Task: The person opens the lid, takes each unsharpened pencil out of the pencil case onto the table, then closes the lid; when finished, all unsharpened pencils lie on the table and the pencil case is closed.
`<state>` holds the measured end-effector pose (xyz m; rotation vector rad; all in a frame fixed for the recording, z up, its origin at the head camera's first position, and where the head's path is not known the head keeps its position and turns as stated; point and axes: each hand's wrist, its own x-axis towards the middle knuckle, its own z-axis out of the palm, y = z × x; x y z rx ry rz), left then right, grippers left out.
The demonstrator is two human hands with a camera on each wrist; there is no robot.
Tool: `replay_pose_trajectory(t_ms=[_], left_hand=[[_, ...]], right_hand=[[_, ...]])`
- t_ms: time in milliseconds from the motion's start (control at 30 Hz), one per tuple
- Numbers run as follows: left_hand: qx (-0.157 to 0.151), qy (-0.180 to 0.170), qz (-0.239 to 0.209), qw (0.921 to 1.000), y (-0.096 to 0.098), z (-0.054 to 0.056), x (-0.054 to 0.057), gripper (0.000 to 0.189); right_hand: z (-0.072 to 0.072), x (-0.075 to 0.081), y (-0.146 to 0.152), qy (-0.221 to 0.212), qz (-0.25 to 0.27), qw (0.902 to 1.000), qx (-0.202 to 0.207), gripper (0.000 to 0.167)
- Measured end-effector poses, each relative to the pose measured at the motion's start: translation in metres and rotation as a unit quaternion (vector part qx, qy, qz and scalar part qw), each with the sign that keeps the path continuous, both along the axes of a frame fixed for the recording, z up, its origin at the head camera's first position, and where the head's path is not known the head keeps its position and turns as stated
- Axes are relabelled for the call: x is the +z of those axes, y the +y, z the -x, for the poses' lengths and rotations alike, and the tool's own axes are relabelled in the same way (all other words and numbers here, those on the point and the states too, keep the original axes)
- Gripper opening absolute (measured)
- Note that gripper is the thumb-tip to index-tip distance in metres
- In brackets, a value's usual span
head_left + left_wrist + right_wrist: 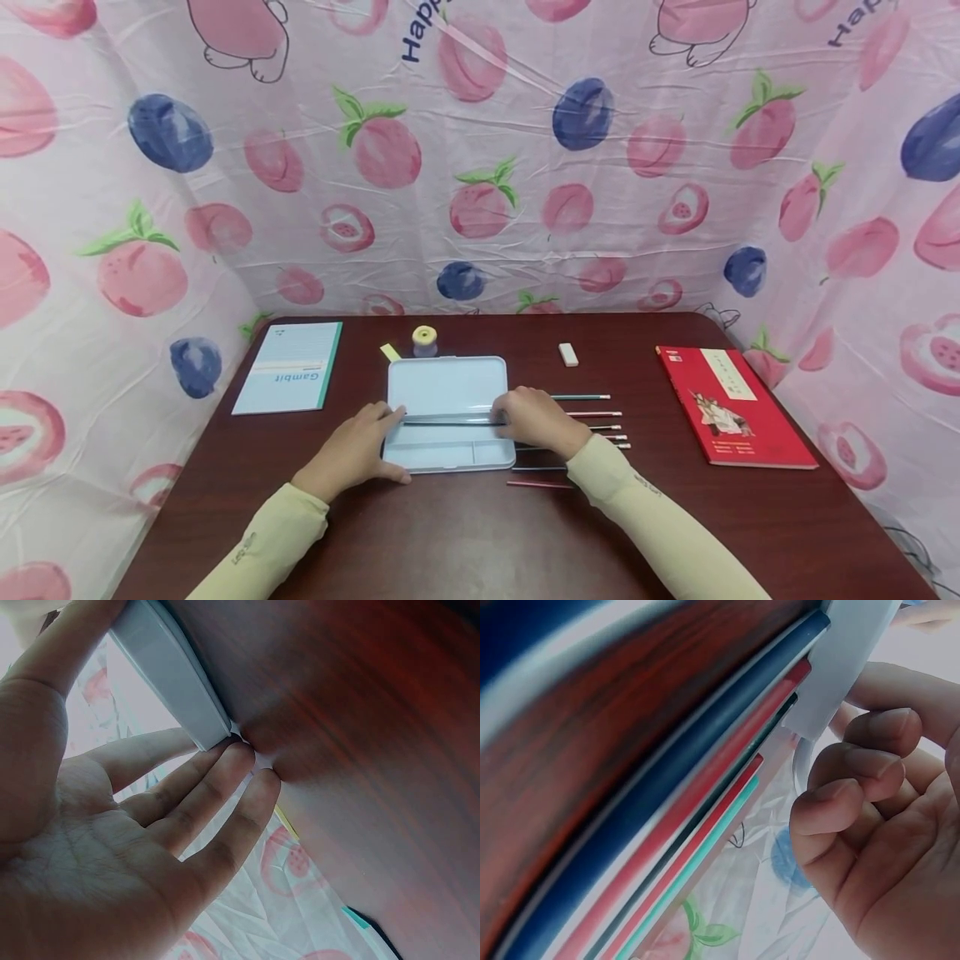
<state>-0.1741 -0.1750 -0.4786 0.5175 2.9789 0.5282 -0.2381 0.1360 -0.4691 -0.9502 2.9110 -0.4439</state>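
A light blue pencil case (447, 379) lies unfolded on the dark wooden table (465, 542), with a narrow raised panel (450, 415) across its middle. My left hand (362, 446) grips the case's left end, thumb at the front corner and fingertips at the side. At the right side my right hand (536, 417) has curled fingers and pinches the case near the panel; its exact contact is partly hidden. Several pencils (581, 397) lie side by side to the right, partly under the right hand and forearm. In the right wrist view the pencils (675, 795) lie beside the case.
Behind the case stand a small yellow-topped round object (424, 340) and a yellow strip (390, 352). A white eraser (568, 355) lies behind the pencils. A light blue notebook (288, 368) is at the left, a red book (735, 407) at the right. Fruit-patterned cloth (480, 200) surrounds the table.
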Motion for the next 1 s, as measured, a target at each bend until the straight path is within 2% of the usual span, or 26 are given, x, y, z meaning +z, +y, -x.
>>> replay_pose_trajectory(t_ms=[300,500,700,1000], left_hand=[[-0.002,0.006,0.004,1.0,0.0,0.001,0.001,0.105],[-0.002,0.003,0.004,1.0,0.0,0.0,0.001,0.105],[-0.003,0.006,0.004,1.0,0.0,-0.001,0.0,0.105],[-0.002,0.004,0.002,1.0,0.0,-0.002,0.0,0.105]], right_hand=[[-0.001,0.002,0.0,-0.008,0.006,0.9999,-0.003,0.008],[-0.001,0.0,-0.002,-0.003,-0.019,0.9998,0.011,0.004],[-0.001,-0.002,-0.002,0.037,-0.034,0.9984,0.025,0.003],[-0.007,0.001,0.009,0.098,-0.01,0.994,0.048,0.007]])
